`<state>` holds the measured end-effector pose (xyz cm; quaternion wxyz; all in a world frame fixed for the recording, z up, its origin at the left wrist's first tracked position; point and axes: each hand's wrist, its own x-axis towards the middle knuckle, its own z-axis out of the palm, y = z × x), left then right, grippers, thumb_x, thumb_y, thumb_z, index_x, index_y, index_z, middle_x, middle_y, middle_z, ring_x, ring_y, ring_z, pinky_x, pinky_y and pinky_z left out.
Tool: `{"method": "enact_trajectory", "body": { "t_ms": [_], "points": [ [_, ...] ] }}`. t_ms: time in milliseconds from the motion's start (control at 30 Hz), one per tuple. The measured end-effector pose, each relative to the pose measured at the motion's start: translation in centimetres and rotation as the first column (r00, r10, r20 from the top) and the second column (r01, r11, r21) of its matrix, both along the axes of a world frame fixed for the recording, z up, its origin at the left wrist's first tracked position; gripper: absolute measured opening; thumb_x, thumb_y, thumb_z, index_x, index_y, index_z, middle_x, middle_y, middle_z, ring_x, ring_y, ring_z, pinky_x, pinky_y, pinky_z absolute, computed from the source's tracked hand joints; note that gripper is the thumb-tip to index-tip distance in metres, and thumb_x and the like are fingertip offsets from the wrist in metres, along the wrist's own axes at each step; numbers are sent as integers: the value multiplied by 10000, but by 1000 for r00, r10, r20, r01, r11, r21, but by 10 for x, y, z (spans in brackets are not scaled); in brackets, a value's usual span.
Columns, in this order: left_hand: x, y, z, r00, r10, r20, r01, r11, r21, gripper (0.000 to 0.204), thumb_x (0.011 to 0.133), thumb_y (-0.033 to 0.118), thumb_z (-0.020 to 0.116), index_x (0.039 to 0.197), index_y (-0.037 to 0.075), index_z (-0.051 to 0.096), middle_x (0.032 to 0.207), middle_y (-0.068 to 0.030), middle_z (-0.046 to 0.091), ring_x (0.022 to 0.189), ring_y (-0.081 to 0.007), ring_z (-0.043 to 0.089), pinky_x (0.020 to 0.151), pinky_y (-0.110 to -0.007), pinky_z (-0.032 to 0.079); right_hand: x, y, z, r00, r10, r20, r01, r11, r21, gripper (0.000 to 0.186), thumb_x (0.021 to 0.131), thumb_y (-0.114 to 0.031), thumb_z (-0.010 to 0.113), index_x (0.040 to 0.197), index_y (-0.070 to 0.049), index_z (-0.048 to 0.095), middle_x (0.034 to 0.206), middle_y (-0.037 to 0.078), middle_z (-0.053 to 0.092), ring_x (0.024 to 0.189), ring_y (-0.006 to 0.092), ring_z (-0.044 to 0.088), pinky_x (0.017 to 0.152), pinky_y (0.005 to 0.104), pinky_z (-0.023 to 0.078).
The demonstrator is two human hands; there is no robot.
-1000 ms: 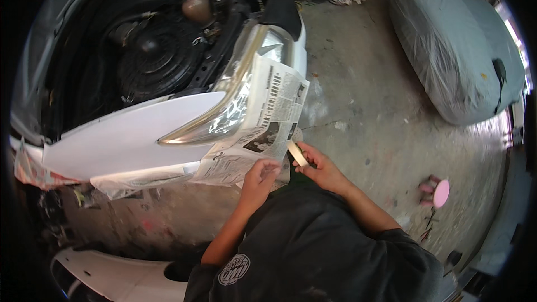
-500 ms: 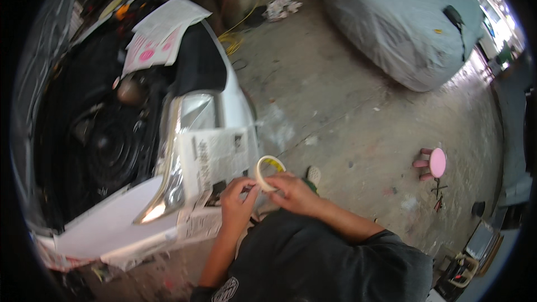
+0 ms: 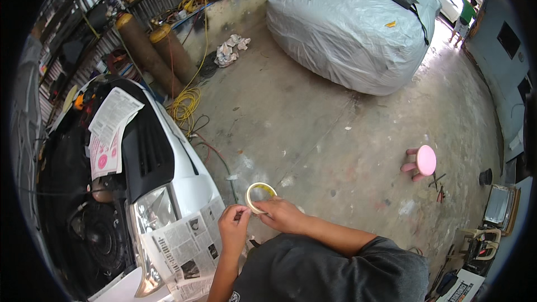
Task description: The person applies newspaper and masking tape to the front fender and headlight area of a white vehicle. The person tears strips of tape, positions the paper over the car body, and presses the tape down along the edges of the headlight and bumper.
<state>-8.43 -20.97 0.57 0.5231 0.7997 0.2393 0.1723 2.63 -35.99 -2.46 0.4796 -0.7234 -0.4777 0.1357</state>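
Note:
A cream roll of masking tape (image 3: 249, 201) stands on edge in front of my body, gripped at its lower right side by my right hand (image 3: 283, 216). Close to the roll's lower left edge, my left hand (image 3: 232, 228) is closed in a pinch of thumb and forefinger. Whatever lies between those fingertips is too small to make out. Below and left of the hands, a newspaper sheet (image 3: 187, 246) covers part of the white car's front corner, beside its headlight (image 3: 154, 212).
The white car's (image 3: 187, 159) hood is raised, with more newspaper (image 3: 114, 117) over the engine bay. Yellow hose (image 3: 184, 103) coils near two gas cylinders (image 3: 146, 50). A covered car (image 3: 352, 28) stands ahead, a pink stool (image 3: 426, 160) to the right. Another person (image 3: 465, 17) is far right.
My view has swung, so the car sits lower and further left, and shelves and cylinders show more. Both hands stay together at the tape roll; the left hand's pinch remains beside it.

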Motion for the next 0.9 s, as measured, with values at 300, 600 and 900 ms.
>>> {"method": "enact_trajectory", "body": {
  "t_ms": [300, 600, 900],
  "points": [
    [62, -24, -28, 1000, -14, -8, 13, 991, -137, 87, 921, 49, 698, 964, -25, 696, 905, -61, 700, 826, -117, 660, 747, -272, 536, 58, -32, -10, 997, -67, 35, 68, 996, -48, 401, 830, -81, 709, 1222, -38, 635, 900, 192, 695, 950, 387, 666, 1015, 490, 475],
    [66, -21, -22, 934, -210, -290, 185, 976, -112, 156, 894, 56, 713, 1034, -7, 681, 987, -81, 648, 854, -135, 647, 720, -259, 524, 88, -45, -4, 986, 41, -162, -85, 958, -272, 356, 881, -152, 676, 1204, -10, 629, 879, 194, 703, 893, 389, 665, 922, 495, 492],
    [103, -15, -46, 973, -191, 127, 161, 964, 210, 91, 856, 7, 731, 903, 8, 653, 1053, -99, 631, 877, -203, 621, 765, -302, 508, 80, -20, -40, 934, -267, -236, 240, 961, -135, 389, 898, -159, 620, 1246, 13, 603, 1001, 277, 685, 939, 452, 651, 848, 509, 517]
  ]
}}
